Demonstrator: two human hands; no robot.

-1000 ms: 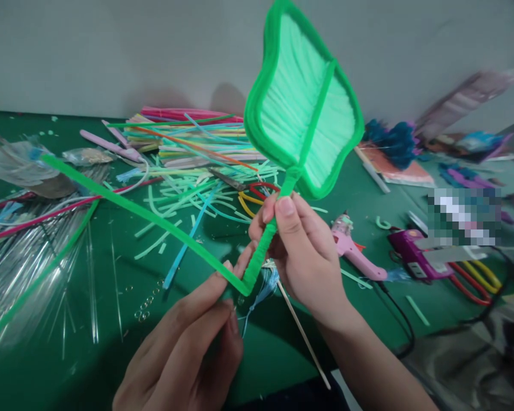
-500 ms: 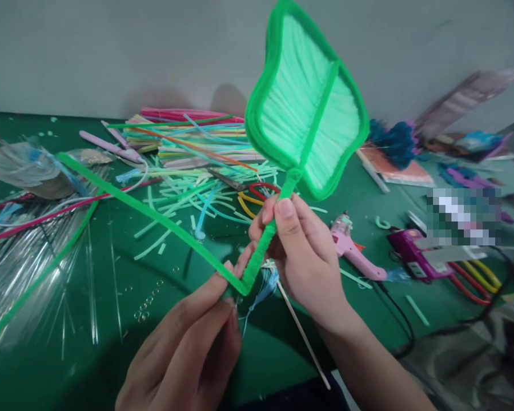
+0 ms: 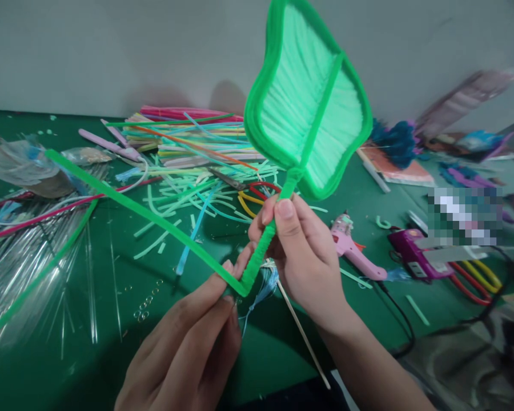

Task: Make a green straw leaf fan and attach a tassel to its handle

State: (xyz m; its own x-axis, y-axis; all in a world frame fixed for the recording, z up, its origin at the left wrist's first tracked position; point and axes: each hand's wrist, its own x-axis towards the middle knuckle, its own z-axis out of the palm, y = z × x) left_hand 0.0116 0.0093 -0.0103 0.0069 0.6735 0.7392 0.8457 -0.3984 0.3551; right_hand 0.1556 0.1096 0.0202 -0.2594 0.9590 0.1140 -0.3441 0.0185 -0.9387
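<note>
A leaf-shaped fan [image 3: 312, 103] in green pipe cleaner, with a paler green ribbed face, is held up before the wall. My right hand [image 3: 302, 251] pinches its wrapped handle [image 3: 260, 248] just under the leaf, thumb on top. A green pipe cleaner [image 3: 145, 214] bends sharply at the handle's lower end and stretches to the upper left. At that bend my left hand [image 3: 188, 337] is closed, its fingertips pressing the pipe cleaner's near end. Behind my right hand a blue tassel [image 3: 263, 291] and a thin wooden stick [image 3: 304, 337] show in part.
Pipe cleaners [image 3: 197, 140] in many colours lie at the back, with cut pale-green pieces and scissors [image 3: 257, 194] before them. To the right are a pink glue gun [image 3: 360, 257] and a purple device [image 3: 420, 257]. Small metal rings [image 3: 143, 308] and clear sticks [image 3: 68, 279] lie left.
The pipe cleaner's free end has swung slightly left and up. The fan's leaf has tilted a little, while both hands stay almost where they were.
</note>
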